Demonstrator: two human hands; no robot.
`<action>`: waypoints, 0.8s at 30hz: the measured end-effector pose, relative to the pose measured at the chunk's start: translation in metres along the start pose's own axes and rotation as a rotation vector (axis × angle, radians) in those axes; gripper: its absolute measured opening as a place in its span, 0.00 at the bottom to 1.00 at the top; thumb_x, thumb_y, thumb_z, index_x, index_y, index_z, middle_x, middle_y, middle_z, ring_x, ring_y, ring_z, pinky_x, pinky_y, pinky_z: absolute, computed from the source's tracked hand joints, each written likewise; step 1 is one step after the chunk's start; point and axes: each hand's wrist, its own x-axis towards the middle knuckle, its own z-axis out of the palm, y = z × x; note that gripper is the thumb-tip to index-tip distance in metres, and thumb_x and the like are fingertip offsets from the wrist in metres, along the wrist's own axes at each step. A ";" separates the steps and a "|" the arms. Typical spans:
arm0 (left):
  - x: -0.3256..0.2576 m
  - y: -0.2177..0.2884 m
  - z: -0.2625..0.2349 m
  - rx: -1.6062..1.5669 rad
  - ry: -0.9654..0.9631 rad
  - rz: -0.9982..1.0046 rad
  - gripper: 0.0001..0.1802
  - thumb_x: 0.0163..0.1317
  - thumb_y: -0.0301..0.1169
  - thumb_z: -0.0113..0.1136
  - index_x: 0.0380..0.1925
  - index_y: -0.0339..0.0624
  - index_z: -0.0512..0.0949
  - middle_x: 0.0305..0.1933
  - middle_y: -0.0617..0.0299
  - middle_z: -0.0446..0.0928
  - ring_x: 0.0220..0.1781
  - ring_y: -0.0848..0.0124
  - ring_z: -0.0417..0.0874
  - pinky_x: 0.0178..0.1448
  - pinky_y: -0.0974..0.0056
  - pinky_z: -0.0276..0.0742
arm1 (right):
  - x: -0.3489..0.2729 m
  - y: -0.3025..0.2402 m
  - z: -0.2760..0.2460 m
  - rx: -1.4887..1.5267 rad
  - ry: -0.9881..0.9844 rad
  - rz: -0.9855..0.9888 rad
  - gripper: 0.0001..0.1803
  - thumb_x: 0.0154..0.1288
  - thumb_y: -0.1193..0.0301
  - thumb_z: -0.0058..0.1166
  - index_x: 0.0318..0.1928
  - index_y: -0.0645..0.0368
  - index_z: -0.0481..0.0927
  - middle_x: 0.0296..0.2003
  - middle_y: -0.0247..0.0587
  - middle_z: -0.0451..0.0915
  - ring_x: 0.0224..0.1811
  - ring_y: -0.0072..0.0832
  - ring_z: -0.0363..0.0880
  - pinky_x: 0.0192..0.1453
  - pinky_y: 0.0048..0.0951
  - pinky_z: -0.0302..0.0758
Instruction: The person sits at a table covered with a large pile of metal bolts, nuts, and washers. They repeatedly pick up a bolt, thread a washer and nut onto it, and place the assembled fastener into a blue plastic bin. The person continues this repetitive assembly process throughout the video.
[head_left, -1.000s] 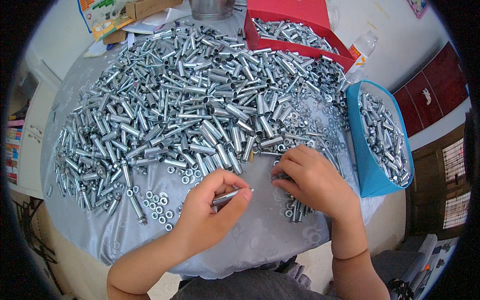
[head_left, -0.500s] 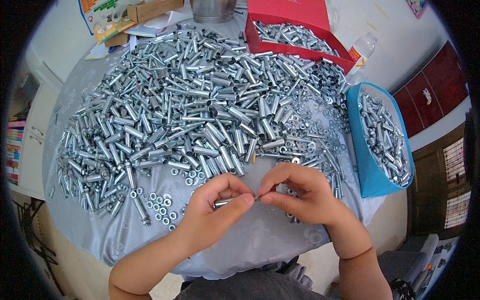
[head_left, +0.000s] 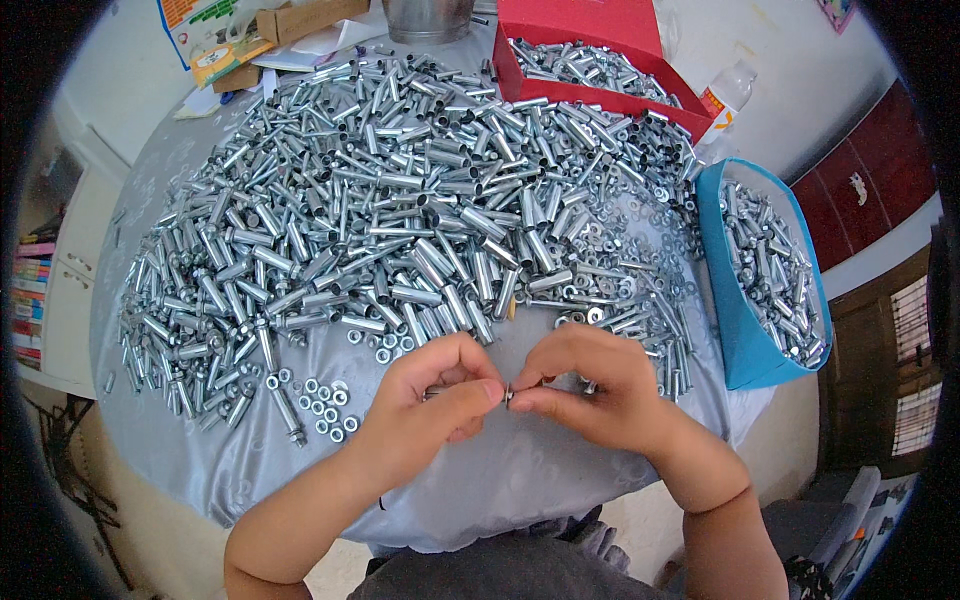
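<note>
Left hand [head_left: 425,400] pinches a bolt [head_left: 440,392], axis level, tip pointing right; right hand [head_left: 590,390] pinches a nut [head_left: 509,396] touching that tip.

- Take the heap of metal sleeves [head_left: 400,210] on your table as the landmark. Beyond its far right edge stands a red cardboard box [head_left: 600,40], open-topped and holding more silver parts.
- Beyond its far left edge lies a flat printed carton [head_left: 205,40] in orange, green and white, partly under a plain brown cardboard box [head_left: 310,18].
- To the right of the heap, just past the red box's corner, a clear plastic bottle [head_left: 722,95] lies tilted, wearing an orange and white label.
</note>
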 end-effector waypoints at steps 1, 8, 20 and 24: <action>0.000 -0.001 0.000 -0.012 0.002 0.002 0.04 0.58 0.26 0.52 0.28 0.38 0.69 0.20 0.68 0.67 0.18 0.82 0.62 0.22 0.75 0.56 | -0.001 0.001 0.002 -0.026 0.019 -0.034 0.09 0.48 0.77 0.61 0.31 0.61 0.76 0.28 0.38 0.75 0.29 0.27 0.75 0.32 0.25 0.71; -0.001 0.000 0.012 0.078 0.107 -0.004 0.11 0.60 0.33 0.54 0.36 0.36 0.72 0.24 0.68 0.70 0.20 0.83 0.65 0.23 0.76 0.59 | 0.003 0.000 0.008 -0.125 0.122 -0.060 0.09 0.48 0.81 0.59 0.33 0.64 0.76 0.28 0.40 0.75 0.28 0.29 0.74 0.32 0.26 0.72; -0.002 0.012 0.002 -0.118 0.243 0.079 0.09 0.60 0.30 0.48 0.29 0.34 0.72 0.14 0.70 0.61 0.15 0.81 0.58 0.22 0.72 0.58 | 0.004 0.013 0.009 -0.325 0.020 -0.069 0.10 0.48 0.75 0.59 0.34 0.56 0.80 0.30 0.39 0.73 0.31 0.32 0.72 0.34 0.29 0.70; -0.002 0.011 0.001 -0.216 0.253 0.069 0.10 0.60 0.32 0.46 0.25 0.36 0.70 0.13 0.70 0.57 0.14 0.80 0.55 0.21 0.71 0.55 | 0.005 0.019 0.014 -0.496 -0.060 -0.076 0.10 0.47 0.73 0.58 0.35 0.54 0.81 0.30 0.37 0.71 0.32 0.34 0.70 0.36 0.32 0.68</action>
